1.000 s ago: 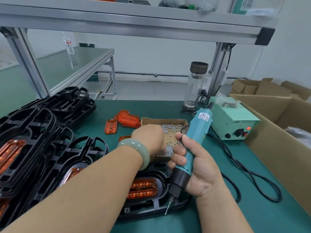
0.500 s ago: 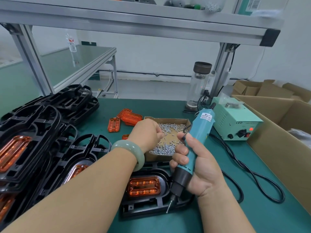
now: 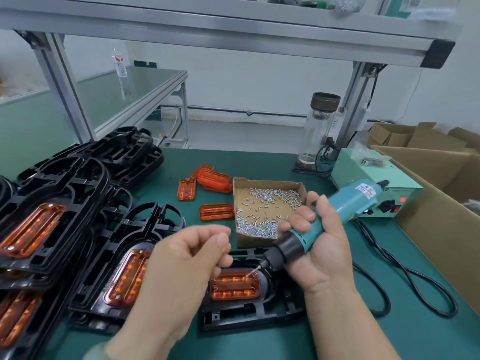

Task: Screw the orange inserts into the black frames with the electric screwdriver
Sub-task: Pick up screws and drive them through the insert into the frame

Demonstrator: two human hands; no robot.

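the green bench mat (image 3: 259,165) lies under an aluminium shelf frame (image 3: 233,29), white wall behind. a black frame (image 3: 246,315) lies flat near you, just before the cardboard screw tray (image 3: 267,203), with a ribbed translucent orange insert (image 3: 235,285) seated in its recess. your right hand (image 3: 322,253) is clamped on the teal electric screwdriver (image 3: 337,211), bit over the insert. your left hand (image 3: 181,266) has its fingertips pinched together; whether they hold a screw cannot be told.

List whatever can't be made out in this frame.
Head view only:
- left hand: the pinched fingertips are blurred, and any screw between them is too small to confirm.
- screwdriver: its label is motion-blurred.
- black frame: its left side is hidden behind the left hand.
- power box: its lettering is partly covered by the screwdriver.
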